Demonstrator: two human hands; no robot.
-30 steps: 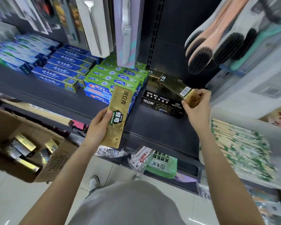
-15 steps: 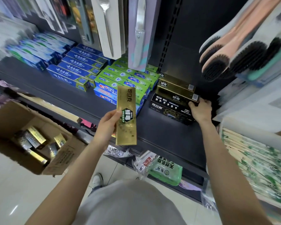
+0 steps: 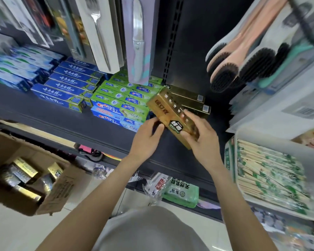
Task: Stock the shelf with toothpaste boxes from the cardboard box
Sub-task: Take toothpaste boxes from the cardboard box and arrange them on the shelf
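A: Hands first. What are they doing?

B: Both meet at the centre of the frame. The right hand [image 3: 203, 140] has its fingers curled round the near end of a long gold toothpaste box with a dark green label [image 3: 172, 118]. The left hand [image 3: 147, 136] touches the box's left edge with its thumb and fingertips, pinching it lightly.

A: And where does that box sit?

B: It is tilted, its far end pointing toward the upper left, above the dark grey shelf [image 3: 101, 131]. Just behind it, right of centre, lie stacked gold toothpaste boxes with barcodes on their ends [image 3: 190, 98].

A: Anything beside those?

B: To their left, rows of green-and-blue toothpaste boxes [image 3: 120, 104], then dark blue toothpaste boxes [image 3: 69, 82] further left.

A: The supply?

B: The open brown cardboard box [image 3: 58, 189] sits at the lower left of the frame, with more gold boxes [image 3: 25, 169] lying jumbled inside it.

A: Above?

B: Packaged cutlery [image 3: 98, 33] hangs at the top centre, and brushes with dark bristles [image 3: 243, 66] hang at the upper right.
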